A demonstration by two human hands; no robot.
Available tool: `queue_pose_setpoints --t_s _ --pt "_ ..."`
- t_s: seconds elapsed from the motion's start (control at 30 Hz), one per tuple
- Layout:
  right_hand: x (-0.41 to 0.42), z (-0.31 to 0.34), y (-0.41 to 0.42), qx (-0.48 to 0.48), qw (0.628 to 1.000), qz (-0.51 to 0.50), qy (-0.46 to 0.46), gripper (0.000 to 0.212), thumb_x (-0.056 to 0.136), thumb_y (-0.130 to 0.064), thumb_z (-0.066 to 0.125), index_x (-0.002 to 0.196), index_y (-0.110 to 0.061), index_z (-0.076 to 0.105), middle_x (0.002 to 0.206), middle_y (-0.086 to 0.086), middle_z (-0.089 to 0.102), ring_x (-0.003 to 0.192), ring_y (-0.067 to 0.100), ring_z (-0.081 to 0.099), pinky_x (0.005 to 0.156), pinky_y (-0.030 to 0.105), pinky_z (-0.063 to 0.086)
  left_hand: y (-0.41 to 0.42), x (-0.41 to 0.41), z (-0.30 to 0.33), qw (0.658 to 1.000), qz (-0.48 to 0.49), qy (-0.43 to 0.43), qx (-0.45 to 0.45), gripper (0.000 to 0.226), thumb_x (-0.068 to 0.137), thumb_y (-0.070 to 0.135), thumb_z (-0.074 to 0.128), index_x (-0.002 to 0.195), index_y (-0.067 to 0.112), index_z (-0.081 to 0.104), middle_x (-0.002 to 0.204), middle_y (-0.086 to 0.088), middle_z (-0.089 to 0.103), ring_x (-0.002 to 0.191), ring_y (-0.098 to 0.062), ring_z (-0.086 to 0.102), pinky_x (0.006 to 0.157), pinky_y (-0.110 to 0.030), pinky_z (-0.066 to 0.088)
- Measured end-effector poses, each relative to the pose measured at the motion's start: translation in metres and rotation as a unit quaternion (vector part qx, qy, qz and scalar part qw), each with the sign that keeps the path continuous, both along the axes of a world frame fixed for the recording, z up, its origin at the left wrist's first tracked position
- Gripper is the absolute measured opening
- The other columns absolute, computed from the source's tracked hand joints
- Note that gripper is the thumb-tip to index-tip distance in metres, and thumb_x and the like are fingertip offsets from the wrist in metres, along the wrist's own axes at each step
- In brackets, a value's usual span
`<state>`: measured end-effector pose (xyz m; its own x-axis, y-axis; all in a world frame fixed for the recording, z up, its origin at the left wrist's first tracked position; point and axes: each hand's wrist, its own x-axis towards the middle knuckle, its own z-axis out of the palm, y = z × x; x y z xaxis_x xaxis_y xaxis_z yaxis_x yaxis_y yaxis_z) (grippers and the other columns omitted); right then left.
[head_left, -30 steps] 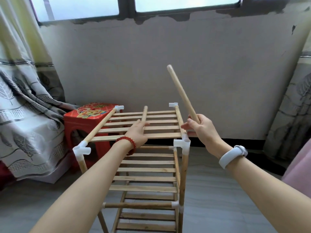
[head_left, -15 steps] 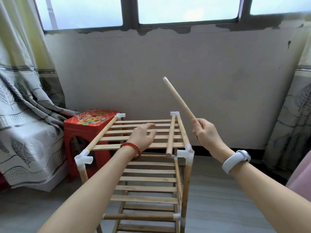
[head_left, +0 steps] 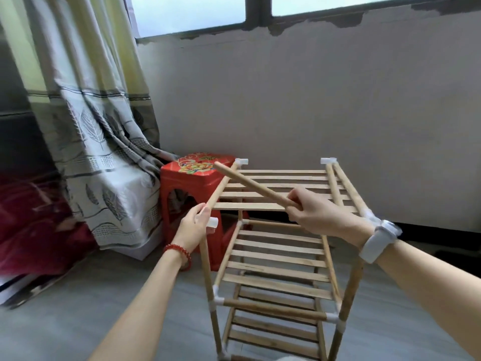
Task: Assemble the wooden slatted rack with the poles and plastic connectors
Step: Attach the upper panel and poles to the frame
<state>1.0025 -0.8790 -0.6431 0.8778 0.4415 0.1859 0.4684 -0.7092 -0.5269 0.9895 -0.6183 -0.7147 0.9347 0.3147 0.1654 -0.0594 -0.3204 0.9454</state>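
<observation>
The wooden slatted rack (head_left: pixel 276 259) stands on the floor before me, with several slatted shelves joined by poles and white plastic connectors. My left hand (head_left: pixel 194 226) grips the near-left white connector (head_left: pixel 212 222) at the top shelf's corner. My right hand (head_left: pixel 316 213) holds a loose wooden pole (head_left: pixel 251 185) by its near end, slanting up and to the left across the top shelf (head_left: pixel 281 190). A second loose pole (head_left: pixel 332 183) lies on the top shelf along its right rail.
A red plastic stool (head_left: pixel 192 178) stands just left of the rack. A patterned curtain (head_left: pixel 86 121) hangs on the left over a dark red surface (head_left: pixel 33 220). A plain wall (head_left: pixel 312 100) under a window runs behind. Grey floor (head_left: pixel 86 306) surrounds the rack.
The view swung left. My left hand moved from the top slats to the near-left connector. My right hand swung the pole from pointing upward to slanting left over the top shelf.
</observation>
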Motion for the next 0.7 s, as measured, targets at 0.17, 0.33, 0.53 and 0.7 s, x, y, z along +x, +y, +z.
queue_pose_setpoints --t_s 0.17,0.33,0.53,0.7 --pt "-0.026 -0.03 -0.026 -0.177 0.979 -0.016 -0.099 0.017 0.091 -0.049 0.042 0.106 -0.04 0.044 0.079 -0.012 0.058 0.077 0.014 0.057 0.061 0.03 0.042 -0.003 -0.011 -0.015 0.998 -0.022 -0.03 -0.049 0.066 0.085 0.059 0.036 0.137 0.019 0.044 0.082 0.007 0.055 0.062 -0.005 0.05 0.061 -0.018 0.048" --pt "-0.033 -0.05 -0.034 -0.182 0.969 -0.012 -0.164 0.026 0.094 -0.046 0.044 0.118 -0.038 0.048 0.092 -0.011 0.063 0.076 0.012 0.058 0.051 0.022 0.032 -0.011 -0.015 -0.024 0.994 -0.035 -0.059 -0.089 0.075 0.08 0.063 0.038 0.138 0.016 0.041 0.081 -0.001 0.048 0.051 0.0 0.041 0.052 -0.013 0.042" --pt "-0.044 -0.052 -0.033 -0.196 0.941 -0.01 -0.276 0.025 0.092 -0.04 0.05 0.115 -0.03 0.056 0.085 -0.008 0.064 0.063 0.015 0.059 0.045 0.023 0.031 -0.011 -0.013 -0.029 0.993 -0.027 -0.057 -0.1 0.068 0.088 0.057 0.036 0.137 0.011 0.042 0.078 -0.003 0.049 0.049 0.0 0.042 0.053 -0.015 0.04" --pt "-0.054 -0.045 -0.029 -0.182 0.908 0.01 -0.377 0.02 0.079 -0.024 0.071 0.096 -0.014 0.068 0.059 0.0 0.054 0.035 0.021 0.048 0.033 0.022 0.031 -0.012 -0.01 -0.033 0.993 -0.011 -0.057 -0.098 0.055 0.097 0.047 0.032 0.137 0.01 0.042 0.07 0.003 0.052 0.051 0.001 0.049 0.057 -0.013 0.045"
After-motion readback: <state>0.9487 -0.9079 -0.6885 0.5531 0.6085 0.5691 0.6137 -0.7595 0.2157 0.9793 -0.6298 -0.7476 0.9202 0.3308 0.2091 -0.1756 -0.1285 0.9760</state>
